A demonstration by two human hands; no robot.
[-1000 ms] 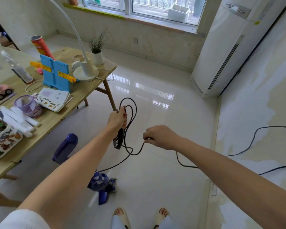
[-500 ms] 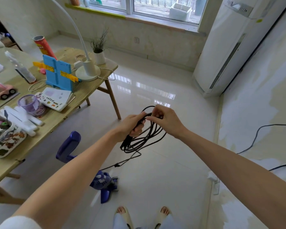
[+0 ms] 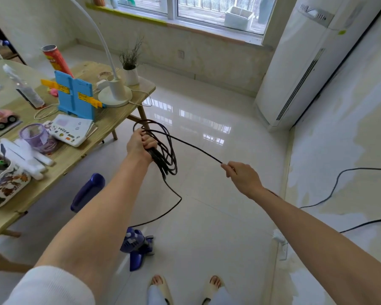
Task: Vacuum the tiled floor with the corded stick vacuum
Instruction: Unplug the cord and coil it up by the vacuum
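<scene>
My left hand (image 3: 140, 144) grips a coil of black power cord (image 3: 165, 150) held out in front of me. A single strand runs from the coil rightward to my right hand (image 3: 240, 176), which pinches it taut. Another strand drops from the coil to the purple stick vacuum (image 3: 136, 242), which leans near my left arm. Its purple handle (image 3: 87, 192) shows beside the table edge. More cord (image 3: 330, 194) trails along the floor by the right wall. The white tiled floor (image 3: 207, 216) is glossy.
A wooden table (image 3: 106, 122) at left carries a lamp, a blue stand, a purple basket, books and toys. A white standing air conditioner (image 3: 299, 69) fills the right corner. A white power strip (image 3: 280, 243) lies by the right wall. My slippered feet (image 3: 185, 287) show below.
My right hand has pulled away from the coil to the right, drawing a strand of cord taut. The left hand still holds the coil, now lifted slightly to the left.
</scene>
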